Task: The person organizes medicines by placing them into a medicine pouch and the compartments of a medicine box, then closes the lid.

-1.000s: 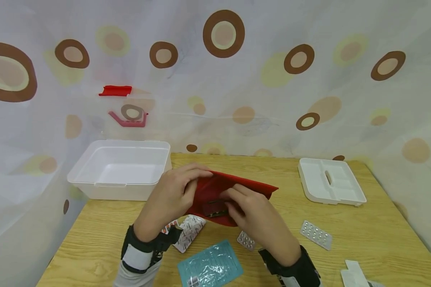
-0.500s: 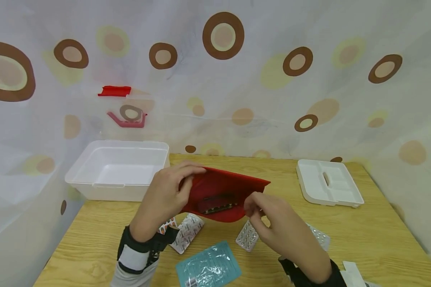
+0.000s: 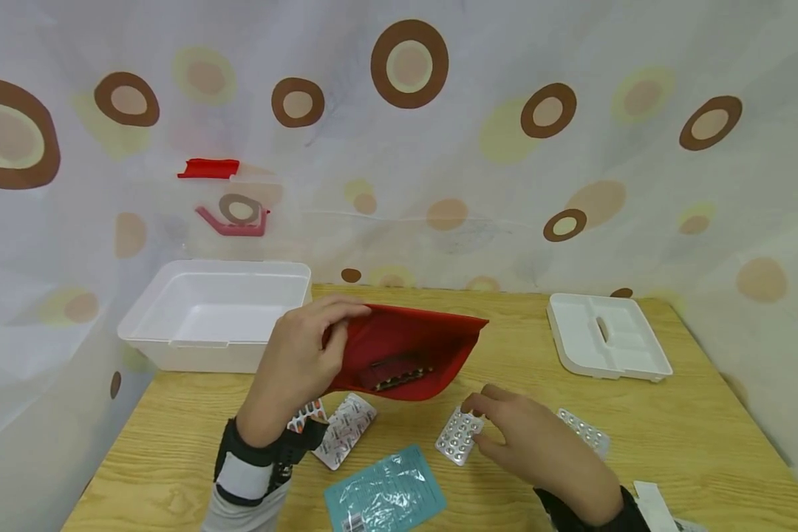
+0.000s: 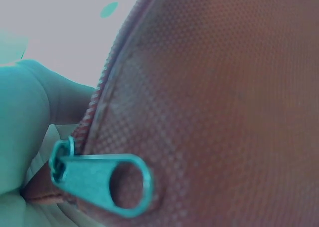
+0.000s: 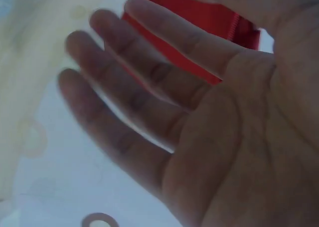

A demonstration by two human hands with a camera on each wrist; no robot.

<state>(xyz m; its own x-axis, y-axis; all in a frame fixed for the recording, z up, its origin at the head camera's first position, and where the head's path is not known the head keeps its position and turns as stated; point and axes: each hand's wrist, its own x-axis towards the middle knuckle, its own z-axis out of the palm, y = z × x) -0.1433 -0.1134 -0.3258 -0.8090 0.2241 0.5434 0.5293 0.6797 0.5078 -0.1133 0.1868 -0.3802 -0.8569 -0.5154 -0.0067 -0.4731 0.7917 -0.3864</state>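
Observation:
My left hand (image 3: 299, 358) grips the left end of a red zip pouch (image 3: 419, 329) and keeps its mouth spread above the table. Inside the pouch lies a dark-looking blister pack (image 3: 399, 375). The left wrist view is filled by the pouch's fabric, with a metal zipper pull (image 4: 94, 179) up close. My right hand (image 3: 539, 443) is over the table with relaxed fingers, its fingertips at the upper right edge of a small silver blister pack (image 3: 454, 442). In the right wrist view the fingers (image 5: 149, 70) are spread and hold nothing, the red pouch behind them.
A teal sachet (image 3: 386, 491) lies in front. Beside the left wrist are a printed foil strip (image 3: 347, 432) and a pack of orange capsules (image 3: 308, 415). Another blister pack (image 3: 588, 432) is at right. Behind stand a white bin (image 3: 199, 355) and a divided white tray (image 3: 575, 336).
The right hand has left the pouch's mouth and moved down and right to the small silver blister pack. The left hand still holds the pouch, shifted slightly left and up.

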